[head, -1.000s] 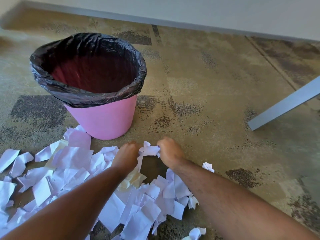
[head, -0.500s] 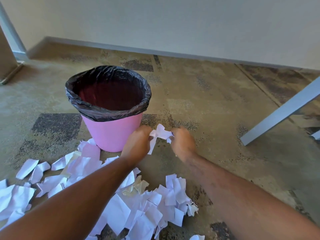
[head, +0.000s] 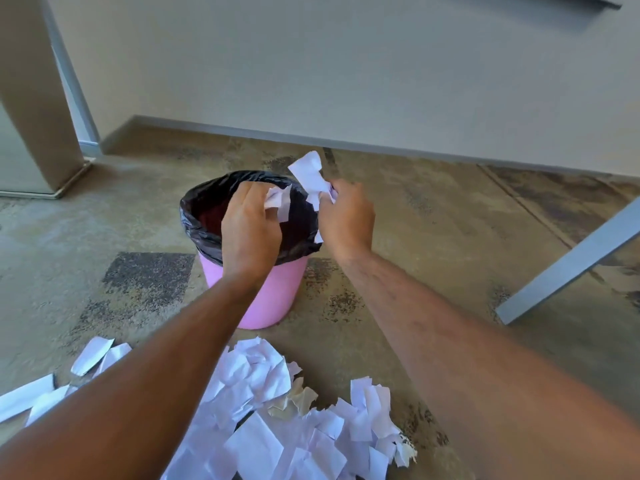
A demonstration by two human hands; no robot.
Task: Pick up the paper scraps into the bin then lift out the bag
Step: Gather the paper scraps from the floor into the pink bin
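A pink bin [head: 273,289] lined with a black bag [head: 197,216] stands on the carpet. My left hand [head: 249,230] is over the bin's mouth, shut on white paper scraps [head: 278,200]. My right hand [head: 346,220] is at the bin's right rim, gripping a bigger bunch of paper scraps [head: 310,176] that sticks up above it. A heap of loose white scraps [head: 277,420] lies on the floor in front of the bin, partly hidden by my forearms.
A grey slanted table leg [head: 568,265] meets the floor at the right. A beige cabinet or panel [head: 38,98] stands at the far left. The wall and its grey skirting [head: 381,147] run behind the bin.
Both hands rose from the floor heap with scraps and moved up and forward over the bin. The camera tilted up, showing more wall.
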